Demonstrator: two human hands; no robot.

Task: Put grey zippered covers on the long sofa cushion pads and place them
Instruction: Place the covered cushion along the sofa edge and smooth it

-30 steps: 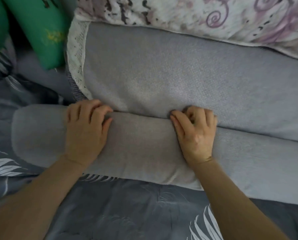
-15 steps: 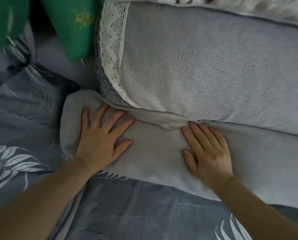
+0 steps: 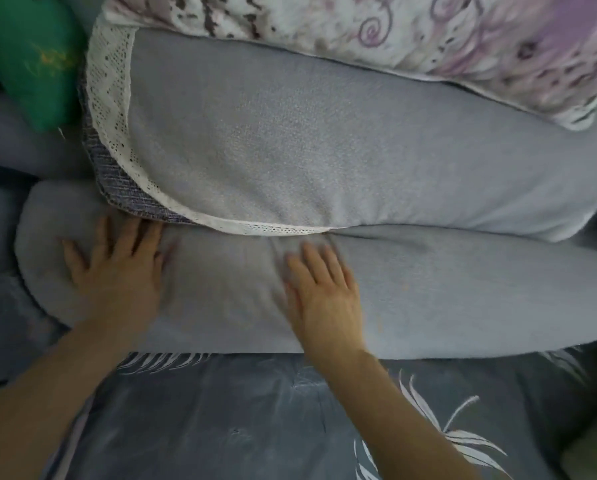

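Both hands lie flat on the long covered cushion pad (image 3: 446, 292), which stretches across the front edge of the seat, just below and touching a larger grey cushion (image 3: 290, 143). The left hand (image 3: 117, 271) has its fingers spread near the pad's rounded left end. The right hand (image 3: 324, 292) presses near the middle with its fingers straight. Neither grips anything.

The main risk is probably that the pad sits unevenly. Pressure in only two spots could leave the filling bunched, and shallow creases already fan out ahead of the right hand. A hard push might also roll the pad forward off the leaf-printed throw (image 3: 238, 420), or catch the lace trim (image 3: 108, 109) of the cushion behind it, which overlaps the seam. The zip is not visible, so I cannot tell whether it is fully closed.

The cover is a soft, matte, finely knitted grey fabric, and the pad is plump and bolster-like. The lace is openwork white over a darker woven layer. A floral pillow (image 3: 428, 32) looks smooth and cottony, and a green cushion (image 3: 23, 57) has a slight sheen.
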